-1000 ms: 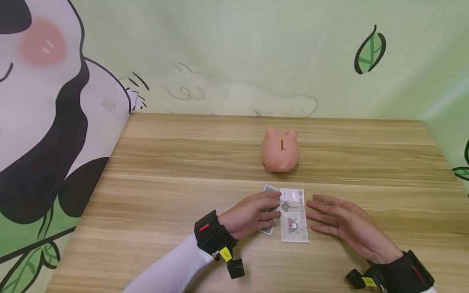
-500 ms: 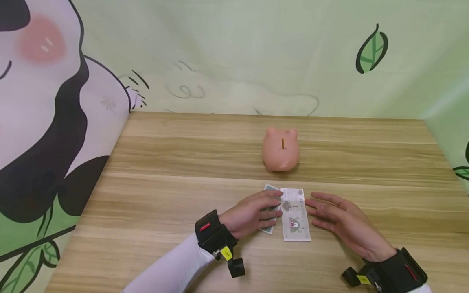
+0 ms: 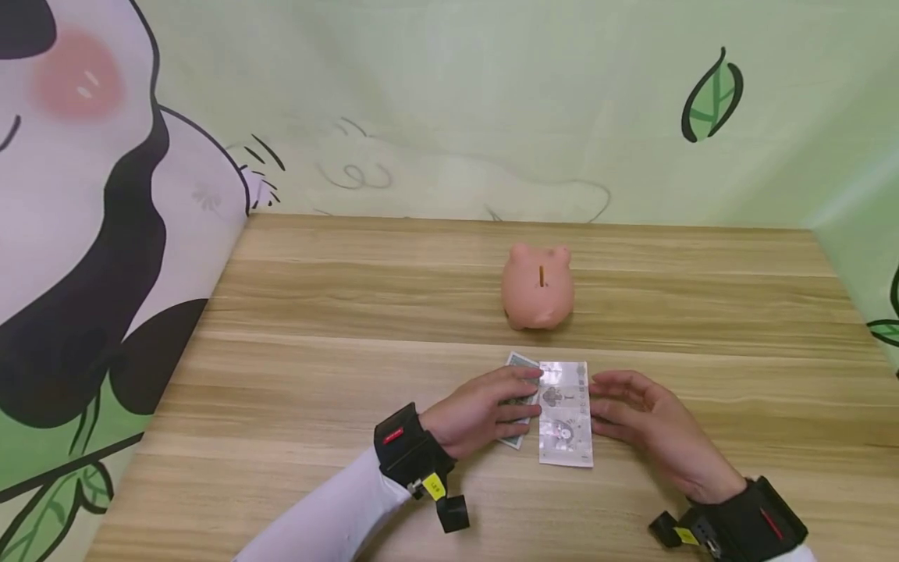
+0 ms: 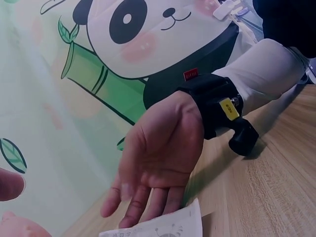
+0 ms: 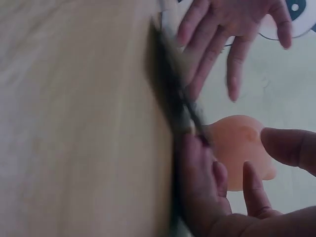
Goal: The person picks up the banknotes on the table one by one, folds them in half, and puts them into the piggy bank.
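Note:
In the head view my left hand (image 3: 485,412) lies over a darker printed banknote (image 3: 521,361), its fingers straight and fingertips at the left edge of a pale banknote (image 3: 565,414). Part of the darker note is hidden under that hand. My right hand (image 3: 653,429) is at the pale note's right edge, fingertips touching it. The left wrist view shows the right hand (image 4: 163,158) palm-on, its fingertips behind the note's raised edge (image 4: 182,222). In the right wrist view the left hand (image 5: 232,34) has spread fingers, and the right thumb (image 5: 291,148) stands apart from its fingers.
A pink piggy bank (image 3: 538,293) with a slot on top stands on the wooden table (image 3: 351,297), beyond the notes. A printed cloth wall (image 3: 456,101) closes off the back and sides. Each wrist wears a black band (image 3: 414,445) with a small camera.
My right hand has moved a little left, its fingers bending slightly, up to the pale banknote's edge. The pale note has shifted slightly. My left hand has stayed almost still.

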Available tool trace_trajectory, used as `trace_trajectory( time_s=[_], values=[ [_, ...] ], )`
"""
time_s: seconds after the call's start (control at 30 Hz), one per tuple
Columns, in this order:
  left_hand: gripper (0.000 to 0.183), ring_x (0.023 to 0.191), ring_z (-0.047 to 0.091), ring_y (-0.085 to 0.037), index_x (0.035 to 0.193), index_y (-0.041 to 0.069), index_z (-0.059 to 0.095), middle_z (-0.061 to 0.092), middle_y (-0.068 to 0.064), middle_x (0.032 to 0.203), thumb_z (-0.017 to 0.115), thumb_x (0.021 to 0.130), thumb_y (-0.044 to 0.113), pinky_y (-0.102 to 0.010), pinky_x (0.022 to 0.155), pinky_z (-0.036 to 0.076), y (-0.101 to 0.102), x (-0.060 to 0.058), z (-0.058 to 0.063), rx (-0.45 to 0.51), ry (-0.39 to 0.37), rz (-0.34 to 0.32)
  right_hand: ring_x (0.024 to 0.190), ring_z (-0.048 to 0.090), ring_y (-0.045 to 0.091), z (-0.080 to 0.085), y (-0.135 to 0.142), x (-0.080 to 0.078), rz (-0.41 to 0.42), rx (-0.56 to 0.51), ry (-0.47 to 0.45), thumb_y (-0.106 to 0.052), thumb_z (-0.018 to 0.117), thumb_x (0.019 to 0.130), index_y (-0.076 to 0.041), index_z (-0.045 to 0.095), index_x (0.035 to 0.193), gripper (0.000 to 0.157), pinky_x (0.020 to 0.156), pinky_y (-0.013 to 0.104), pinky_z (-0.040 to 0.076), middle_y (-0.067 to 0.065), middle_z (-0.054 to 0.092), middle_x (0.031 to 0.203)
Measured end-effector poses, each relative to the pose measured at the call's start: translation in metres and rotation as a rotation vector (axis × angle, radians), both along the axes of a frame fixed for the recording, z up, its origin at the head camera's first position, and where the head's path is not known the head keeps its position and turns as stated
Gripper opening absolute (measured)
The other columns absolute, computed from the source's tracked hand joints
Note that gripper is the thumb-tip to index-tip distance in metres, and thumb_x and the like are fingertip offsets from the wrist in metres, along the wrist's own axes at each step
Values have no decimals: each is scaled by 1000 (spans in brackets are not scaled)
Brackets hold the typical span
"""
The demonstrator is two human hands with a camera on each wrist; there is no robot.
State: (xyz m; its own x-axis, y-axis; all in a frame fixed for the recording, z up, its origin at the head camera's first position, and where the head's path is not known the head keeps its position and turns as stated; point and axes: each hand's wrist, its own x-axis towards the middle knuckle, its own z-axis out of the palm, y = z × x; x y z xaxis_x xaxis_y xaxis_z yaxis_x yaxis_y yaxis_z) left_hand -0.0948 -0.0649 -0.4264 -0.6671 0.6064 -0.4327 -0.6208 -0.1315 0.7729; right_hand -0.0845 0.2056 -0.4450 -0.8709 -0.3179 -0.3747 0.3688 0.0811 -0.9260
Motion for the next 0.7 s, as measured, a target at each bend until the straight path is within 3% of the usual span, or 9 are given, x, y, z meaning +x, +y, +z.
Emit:
trace_trajectory(
  time_s=[0.17,0.33,0.53,0.7],
  values=[
    [57,151,35,-45,159,1,29,28,-23,165,42,108,23,-57,127,27,0,0,1,0,-2,-7,107,69,12,-3,-7,-2,0,117,29,-8,68,99,7,47,144,52,92,31,62,26,57,138],
    [57,151,35,-44,159,1,29,28,-22,165,42,108,23,-57,127,28,1,1,1,3,-1,-7,104,70,6,0,-8,-6,27,168,65,-8,68,98,7,51,144,51,89,26,61,31,57,141],
    [55,150,36,-42,158,2,31,31,-21,163,43,107,22,-55,126,30,2,2,0,13,-20,38,102,71,4,5,-6,-6,22,231,62,-7,66,99,7,52,145,51,86,21,59,30,61,140],
    [56,147,39,-39,156,1,32,33,-19,160,45,106,20,-53,125,33,3,3,-1,29,-29,68,97,73,5,10,-2,-8,28,247,56,-8,66,99,7,51,147,52,84,20,59,26,70,128]
  ],
)
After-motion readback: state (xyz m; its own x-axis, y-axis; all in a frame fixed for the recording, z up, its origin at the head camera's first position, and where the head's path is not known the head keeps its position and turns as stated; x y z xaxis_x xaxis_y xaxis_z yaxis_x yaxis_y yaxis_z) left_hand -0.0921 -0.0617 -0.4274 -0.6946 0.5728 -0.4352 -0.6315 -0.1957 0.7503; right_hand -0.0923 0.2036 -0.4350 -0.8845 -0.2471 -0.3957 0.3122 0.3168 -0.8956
